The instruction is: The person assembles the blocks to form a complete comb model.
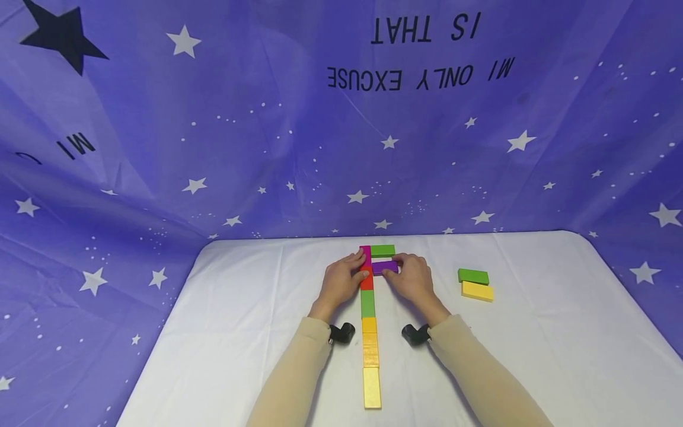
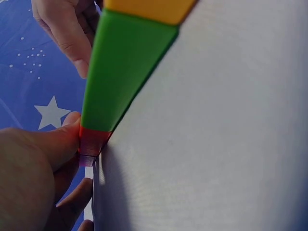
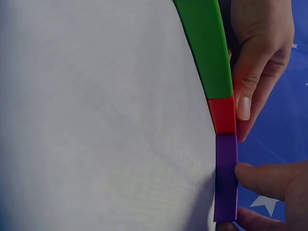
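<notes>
A column of coloured blocks runs down the table: a pink block [image 1: 365, 249] at the far end, then a red block [image 1: 367, 283], a green block [image 1: 368, 303], orange blocks [image 1: 370, 350] and a pale yellow block [image 1: 372, 388]. My left hand [image 1: 341, 279] rests its thumb and fingers against the left side of the pink and red blocks. With thumb and finger, my right hand [image 1: 413, 277] pinches a purple block [image 1: 381, 268], whose left end meets the column. Beyond it, another green block [image 1: 383, 250] juts right from the pink one.
Off to the right, a loose green block [image 1: 473, 276] lies beside a yellow block [image 1: 477, 291] on the white tablecloth [image 1: 256, 332]. A purple star-printed cloth [image 1: 299, 178] hangs behind the table's far edge. Black wrist cameras [image 1: 344, 333] sit inside both forearms.
</notes>
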{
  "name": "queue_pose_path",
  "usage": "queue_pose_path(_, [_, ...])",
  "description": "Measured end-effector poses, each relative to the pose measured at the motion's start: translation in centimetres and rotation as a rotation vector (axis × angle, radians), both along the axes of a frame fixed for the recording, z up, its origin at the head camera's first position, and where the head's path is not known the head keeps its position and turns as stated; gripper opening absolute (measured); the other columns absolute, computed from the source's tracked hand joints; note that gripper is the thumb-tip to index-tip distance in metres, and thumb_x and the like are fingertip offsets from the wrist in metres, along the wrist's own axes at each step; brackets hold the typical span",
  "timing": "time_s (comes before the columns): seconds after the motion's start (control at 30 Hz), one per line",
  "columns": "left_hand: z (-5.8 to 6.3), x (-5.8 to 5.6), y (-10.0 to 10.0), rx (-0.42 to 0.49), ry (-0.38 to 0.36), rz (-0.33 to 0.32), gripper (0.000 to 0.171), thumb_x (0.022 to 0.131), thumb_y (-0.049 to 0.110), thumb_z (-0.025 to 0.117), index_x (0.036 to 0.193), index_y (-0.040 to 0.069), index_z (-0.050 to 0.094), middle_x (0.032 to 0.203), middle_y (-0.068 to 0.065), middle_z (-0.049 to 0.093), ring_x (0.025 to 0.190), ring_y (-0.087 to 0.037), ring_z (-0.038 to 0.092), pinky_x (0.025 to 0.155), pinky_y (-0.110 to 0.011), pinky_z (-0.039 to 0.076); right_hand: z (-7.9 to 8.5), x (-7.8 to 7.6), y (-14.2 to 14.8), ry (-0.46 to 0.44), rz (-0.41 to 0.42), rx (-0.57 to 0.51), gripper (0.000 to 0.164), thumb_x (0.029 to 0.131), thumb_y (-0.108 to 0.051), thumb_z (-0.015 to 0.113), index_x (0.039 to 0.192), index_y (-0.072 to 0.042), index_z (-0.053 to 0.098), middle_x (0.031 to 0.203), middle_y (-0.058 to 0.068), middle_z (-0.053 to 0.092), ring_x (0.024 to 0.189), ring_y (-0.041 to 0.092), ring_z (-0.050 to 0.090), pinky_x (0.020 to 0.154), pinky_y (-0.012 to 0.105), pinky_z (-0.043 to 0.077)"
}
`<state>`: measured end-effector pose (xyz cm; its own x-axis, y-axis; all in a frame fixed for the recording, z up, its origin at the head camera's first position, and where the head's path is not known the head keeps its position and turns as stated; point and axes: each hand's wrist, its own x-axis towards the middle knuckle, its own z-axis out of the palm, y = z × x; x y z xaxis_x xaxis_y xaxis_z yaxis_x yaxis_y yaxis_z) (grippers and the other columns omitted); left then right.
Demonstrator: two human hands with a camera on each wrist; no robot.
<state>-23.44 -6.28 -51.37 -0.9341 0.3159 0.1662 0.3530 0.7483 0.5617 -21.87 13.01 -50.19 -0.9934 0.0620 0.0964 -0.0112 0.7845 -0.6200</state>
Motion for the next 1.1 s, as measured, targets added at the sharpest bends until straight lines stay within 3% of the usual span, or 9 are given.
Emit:
queue_pose_path(0.6, [0.35,0.17,-0.05,-0.024,-0.007,-0.010,0.048,0.095,0.027,0.070,0.140,0.011,0.060,0.148,0.005,0.052,0.137,-0.020,0.050,0.113,-0.047,0.038,0.09,-0.10,-0.22,0.003,-0.005,0.016,0.047,0.082,-0.029,0.081,0.117,0.001,0.072,0.100,0.017,0.071,0.096,0.036,0.061,0.082,0.048,0.048])
queue_pose_path(0.93, [0.29,0.17,-0.10,-0.011,0.008,-0.007,0.048,0.094,0.027,0.071,0.138,0.010,0.061,0.147,0.004,0.054,0.136,-0.020,0.051,0.113,-0.045,0.039,-0.12,-0.08,-0.07,0.023,0.013,0.013,0.049,0.083,-0.029,0.080,0.119,0.002,0.070,0.100,0.018,0.070,0.099,0.039,0.060,0.085,0.049,0.048])
queue_pose_path(1.1, [0.24,0.14,-0.07,-0.024,0.004,-0.012,0.048,0.095,0.028,0.070,0.139,0.011,0.060,0.147,0.004,0.053,0.136,-0.020,0.051,0.113,-0.044,0.039,0.09,0.24,0.55,0.009,0.012,-0.044,0.052,0.084,-0.030,0.078,0.123,0.002,0.067,0.107,0.019,0.071,0.106,0.041,0.059,0.091,0.050,0.047])
